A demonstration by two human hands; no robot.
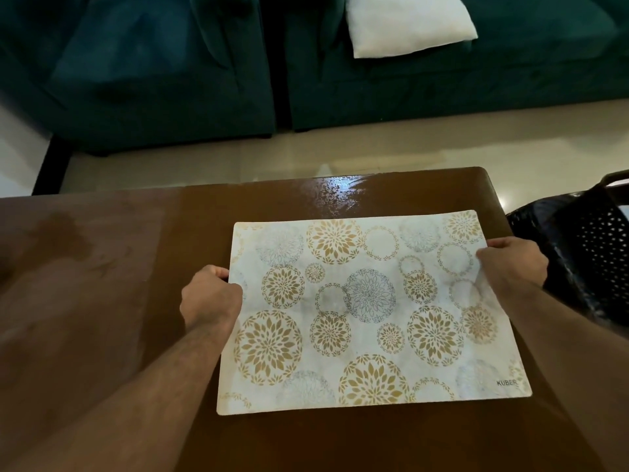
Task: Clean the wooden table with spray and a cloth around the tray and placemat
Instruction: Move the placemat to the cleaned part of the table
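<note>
A white placemat (371, 318) printed with gold and grey flower circles lies over the right half of the brown wooden table (102, 284). My left hand (209, 296) grips its left edge, fingers curled under. My right hand (510, 264) grips its right edge near the far corner. Whether the mat rests flat or is slightly lifted I cannot tell. A wet glossy patch (335, 192) shines on the table beyond the mat's far edge. No spray bottle, cloth or tray is in view.
A black perforated plastic chair (585, 253) stands close against the table's right side. Beyond the table is pale tiled floor (374, 144), then a dark green sofa (153, 73) with a white cushion (405, 22). A darker damp stain (64, 233) marks the table's left part.
</note>
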